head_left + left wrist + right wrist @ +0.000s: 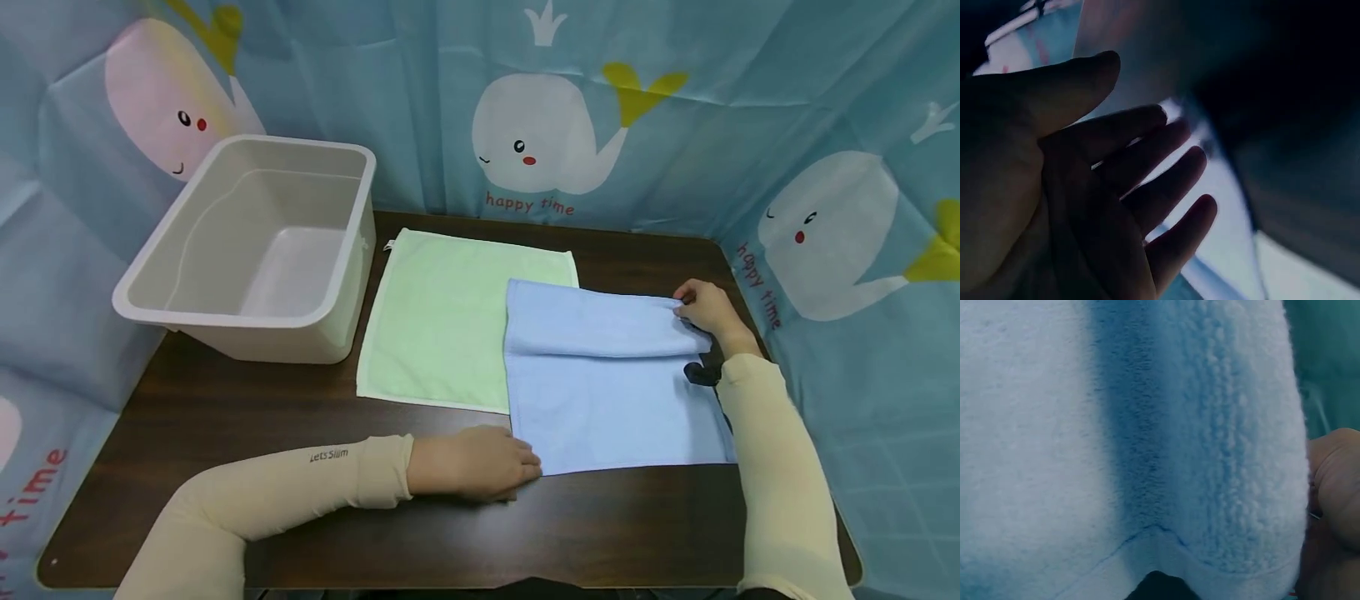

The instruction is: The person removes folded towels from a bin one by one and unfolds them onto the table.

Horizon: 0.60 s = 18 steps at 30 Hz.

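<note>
A light blue towel (600,417) lies on the dark wooden table, its left part over a light green towel (438,325). Across the blue towel's far part runs a raised fold. My right hand (708,312) pinches that towel at its far right corner; in the right wrist view, the fingers (1338,481) show behind the edge of the fluffy cloth (1229,444). At the near left corner of the blue towel rests my left hand (480,462). Its fingers (1169,187) are spread and loosely bent in the dark left wrist view, with nothing gripped.
A pale grey plastic bin (337,325) stands at the back left of the table (300,533), with no contents visible inside. Blue curtains (420,100) printed with whales enclose the back and both sides. A small black object (702,373) sits beside the right wrist.
</note>
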Each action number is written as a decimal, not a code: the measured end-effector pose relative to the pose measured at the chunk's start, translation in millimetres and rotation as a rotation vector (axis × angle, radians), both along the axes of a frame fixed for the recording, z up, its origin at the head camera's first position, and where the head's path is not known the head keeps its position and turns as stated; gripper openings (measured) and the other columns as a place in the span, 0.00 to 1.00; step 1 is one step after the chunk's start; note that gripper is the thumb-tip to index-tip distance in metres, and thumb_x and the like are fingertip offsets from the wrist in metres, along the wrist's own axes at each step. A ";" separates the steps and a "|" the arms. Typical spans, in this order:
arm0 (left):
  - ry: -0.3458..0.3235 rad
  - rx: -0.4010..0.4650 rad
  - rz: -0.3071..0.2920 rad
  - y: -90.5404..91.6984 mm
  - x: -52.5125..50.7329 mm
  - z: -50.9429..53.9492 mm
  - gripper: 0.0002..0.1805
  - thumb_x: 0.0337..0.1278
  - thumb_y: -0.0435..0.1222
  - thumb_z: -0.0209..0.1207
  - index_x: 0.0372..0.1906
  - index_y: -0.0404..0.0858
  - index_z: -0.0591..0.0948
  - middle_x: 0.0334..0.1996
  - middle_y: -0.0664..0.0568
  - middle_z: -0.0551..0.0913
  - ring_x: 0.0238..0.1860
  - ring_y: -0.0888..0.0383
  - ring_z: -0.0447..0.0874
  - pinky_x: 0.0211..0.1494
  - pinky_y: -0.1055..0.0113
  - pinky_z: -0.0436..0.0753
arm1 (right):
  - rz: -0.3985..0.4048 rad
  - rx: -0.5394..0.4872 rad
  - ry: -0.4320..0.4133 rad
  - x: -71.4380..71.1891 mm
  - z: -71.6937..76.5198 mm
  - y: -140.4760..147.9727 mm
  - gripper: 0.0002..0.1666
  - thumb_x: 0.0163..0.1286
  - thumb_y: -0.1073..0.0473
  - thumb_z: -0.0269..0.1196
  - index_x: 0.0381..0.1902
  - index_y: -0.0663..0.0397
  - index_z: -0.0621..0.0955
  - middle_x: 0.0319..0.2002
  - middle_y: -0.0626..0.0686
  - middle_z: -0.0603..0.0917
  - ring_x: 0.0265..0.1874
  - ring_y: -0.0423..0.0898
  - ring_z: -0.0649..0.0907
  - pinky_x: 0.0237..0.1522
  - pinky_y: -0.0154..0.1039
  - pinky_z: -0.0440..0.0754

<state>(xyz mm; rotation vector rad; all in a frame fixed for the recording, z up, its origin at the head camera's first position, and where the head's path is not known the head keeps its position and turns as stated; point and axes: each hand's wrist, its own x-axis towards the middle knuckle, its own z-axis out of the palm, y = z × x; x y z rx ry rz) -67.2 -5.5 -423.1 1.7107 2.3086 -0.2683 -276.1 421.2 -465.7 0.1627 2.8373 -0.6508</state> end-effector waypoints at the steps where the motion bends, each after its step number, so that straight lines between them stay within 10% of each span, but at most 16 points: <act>1: 0.007 -0.014 -0.011 0.0 5.0 -1.2 0.26 0.70 0.51 0.54 0.69 0.50 0.72 0.67 0.64 0.75 0.68 0.67 0.73 0.65 0.72 0.77 | -0.005 0.003 0.002 -1.6 1.2 0.7 0.13 0.70 0.65 0.59 0.50 0.64 0.74 0.46 0.67 0.74 0.45 0.61 0.73 0.48 0.55 0.77; 9: 0.025 -0.044 -0.033 0.2 12.3 -2.8 0.27 0.68 0.53 0.56 0.69 0.52 0.73 0.67 0.65 0.75 0.67 0.68 0.73 0.62 0.73 0.78 | -0.054 0.026 0.085 -20.9 12.6 -5.1 0.08 0.71 0.65 0.59 0.46 0.63 0.76 0.41 0.65 0.75 0.41 0.59 0.74 0.41 0.47 0.76; 18: 0.017 -0.009 -0.031 1.4 9.3 -1.1 0.23 0.66 0.53 0.57 0.63 0.54 0.76 0.60 0.67 0.79 0.60 0.70 0.78 0.55 0.74 0.81 | -0.114 0.112 0.051 -34.4 14.4 -16.6 0.11 0.71 0.61 0.60 0.46 0.65 0.77 0.46 0.69 0.78 0.43 0.64 0.75 0.46 0.59 0.77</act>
